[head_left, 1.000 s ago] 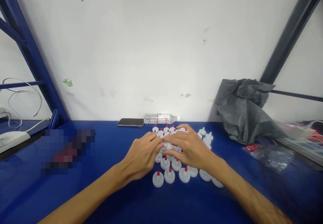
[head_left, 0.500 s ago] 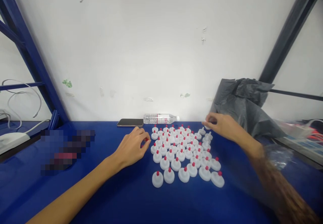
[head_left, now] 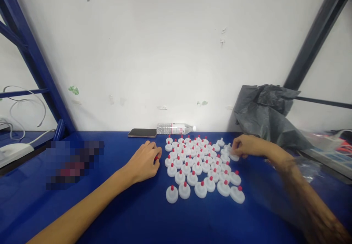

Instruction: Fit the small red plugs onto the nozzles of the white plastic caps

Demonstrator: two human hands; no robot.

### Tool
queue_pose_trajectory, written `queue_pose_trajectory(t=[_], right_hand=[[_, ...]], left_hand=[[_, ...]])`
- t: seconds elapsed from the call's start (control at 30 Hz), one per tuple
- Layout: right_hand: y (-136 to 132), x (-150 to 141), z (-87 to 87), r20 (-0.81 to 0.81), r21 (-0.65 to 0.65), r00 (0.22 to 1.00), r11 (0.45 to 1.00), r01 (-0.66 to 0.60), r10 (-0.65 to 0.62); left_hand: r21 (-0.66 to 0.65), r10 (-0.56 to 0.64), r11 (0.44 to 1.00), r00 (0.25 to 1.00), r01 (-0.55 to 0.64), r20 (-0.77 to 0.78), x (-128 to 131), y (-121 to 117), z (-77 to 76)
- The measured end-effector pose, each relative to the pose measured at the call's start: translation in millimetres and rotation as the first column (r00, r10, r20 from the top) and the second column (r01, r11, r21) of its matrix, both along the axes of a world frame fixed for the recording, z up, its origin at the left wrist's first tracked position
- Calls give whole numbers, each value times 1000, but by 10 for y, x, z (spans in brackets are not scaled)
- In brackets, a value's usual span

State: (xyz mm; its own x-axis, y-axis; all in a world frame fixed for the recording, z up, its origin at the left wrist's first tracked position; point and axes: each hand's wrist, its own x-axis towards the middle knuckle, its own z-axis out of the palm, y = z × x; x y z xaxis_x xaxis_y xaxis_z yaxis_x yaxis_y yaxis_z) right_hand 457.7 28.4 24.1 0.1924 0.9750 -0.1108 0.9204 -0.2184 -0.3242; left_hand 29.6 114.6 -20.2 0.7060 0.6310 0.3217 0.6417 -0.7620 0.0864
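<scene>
Many round white nozzle lids point(head_left: 201, 190), most with a small red tip cap, stand in a cluster on the blue table point(head_left: 132, 214). Left of the cluster, my left hand point(head_left: 144, 162) rests on the table with fingers curled. A bit of a red cap point(head_left: 156, 158) shows between its thumb and forefinger. At the cluster's right edge, my right hand point(head_left: 249, 146) pinches a white lid point(head_left: 234, 157) low over the table; its nozzle is hidden by the fingers. Beside it, a few lids point(head_left: 220, 142) at the back right have bare white nozzles.
A phone point(head_left: 142, 133) and a lying water bottle point(head_left: 176, 128) are against the wall. A grey plastic bag point(head_left: 264, 108) stands at the back right, with clear plastic point(head_left: 308, 168) near my right forearm. A power strip point(head_left: 16, 152) lies far left.
My right hand has moved right and toward me, down to the cluster's right edge with the white lid. My left hand has shifted only slightly.
</scene>
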Motion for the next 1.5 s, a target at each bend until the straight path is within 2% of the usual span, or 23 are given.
queue_pose_trajectory(t=[0.1, 0.17, 0.23, 0.3, 0.37, 0.5, 0.57, 0.67, 0.77, 0.83, 0.93, 1.03, 1.13, 1.23, 1.33, 1.43, 1.5], right_hand=[[21, -32, 44, -6, 27, 996, 995, 94, -94], [42, -47, 79, 12, 74, 985, 983, 170, -171], [54, -83, 106, 33, 158, 978, 967, 197, -205], [52, -151, 122, 41, 264, 974, 942, 206, -225], [42, -240, 132, 42, 354, 972, 913, 203, -232], [38, -420, 150, 72, 436, 966, 879, 193, -247], [39, -523, 161, 103, 489, 966, 858, 158, -237], [12, -769, 174, 126, 585, 985, 811, 22, -118], [-68, -1156, 157, 140, 648, 973, 726, -231, 186], [-131, -1449, 112, 216, 644, 906, 644, -413, 365], [-193, -1811, -6, 317, 624, 814, 539, -565, 487], [-184, -1978, -142, 351, 665, 775, 443, -602, 526], [-133, -1968, -218, 363, 710, 756, 364, -603, 544], [-103, -1904, -196, 419, 711, 739, 316, -628, 528], [-115, -1907, -125, 523, 693, 724, 271, -668, 449], [-119, -1942, -83, 601, 668, 710, 257, -698, 366], [-92, -1886, -72, 625, 640, 708, 305, -706, 327]], left_hand=[[11, 1, 1000, 1000, -1, -3, 1, -27, 65], [38, -37, 999, 997, 34, 64, 2, -84, 147], [55, -155, 987, 981, 149, 118, 5, -170, 226], [49, -312, 950, 945, 308, 97, 18, -277, 262], [30, -411, 911, 911, 411, 22, 53, -390, 236], [42, -453, 888, 885, 459, -106, 153, -545, 123], [82, -465, 879, 882, 470, -80, 172, -552, 120], [200, -421, 896, 902, 397, 93, 141, -477, 184], [275, -296, 937, 907, 215, 301, 102, -365, 229], [237, -201, 965, 898, 113, 391, 103, -309, 214], [119, -126, 990, 885, 81, 448, 140, -279, 149], [36, -124, 992, 869, 122, 480, 181, -301, 87], [0, -155, 985, 877, 174, 455, 197, -332, 69], [-37, -158, 980, 883, 194, 442, 218, -350, 92], [-148, -83, 971, 847, 186, 524, 285, -370, 116], [-303, -13, 919, 789, 251, 614, 358, -379, 106], [-405, 65, 868, 743, 287, 666, 353, -341, 98]])
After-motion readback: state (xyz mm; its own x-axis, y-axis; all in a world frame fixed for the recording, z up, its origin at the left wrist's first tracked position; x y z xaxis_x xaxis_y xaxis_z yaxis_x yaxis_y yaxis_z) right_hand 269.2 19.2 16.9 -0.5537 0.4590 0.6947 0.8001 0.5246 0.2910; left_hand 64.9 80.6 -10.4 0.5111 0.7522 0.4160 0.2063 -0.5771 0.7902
